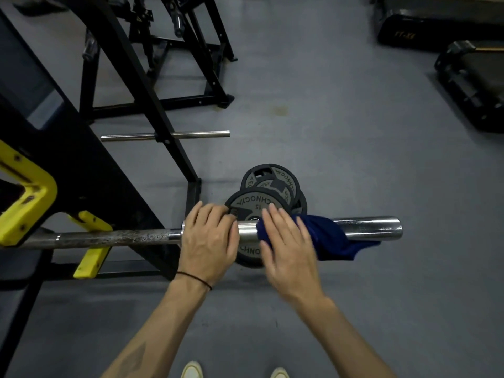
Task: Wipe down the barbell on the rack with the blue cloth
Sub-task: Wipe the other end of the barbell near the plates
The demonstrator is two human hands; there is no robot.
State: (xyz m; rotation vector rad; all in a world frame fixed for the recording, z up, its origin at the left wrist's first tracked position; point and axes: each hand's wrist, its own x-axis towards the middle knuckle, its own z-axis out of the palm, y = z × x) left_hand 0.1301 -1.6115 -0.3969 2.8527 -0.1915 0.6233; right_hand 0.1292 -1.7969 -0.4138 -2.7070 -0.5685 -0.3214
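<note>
The barbell [114, 237] lies across the yellow hooks of the rack [32, 197], its chrome sleeve [368, 227] pointing right. My left hand [208, 236] lies on the sleeve's inner collar, its fingers draped over the bar. A dark blue cloth [327, 240] is draped over the middle of the sleeve. My right hand [286, 246] presses the cloth against the sleeve with fingers nearly straight, and it looks a little blurred. The cloth's loose end hangs toward the right below the bar.
Several black weight plates [270, 186] lie stacked on the grey floor just beyond the sleeve. A black rack frame with a chrome peg [166, 136] stands at the left and back. Black equipment [469, 85] sits at the far right. My shoes [192, 371] show at the bottom.
</note>
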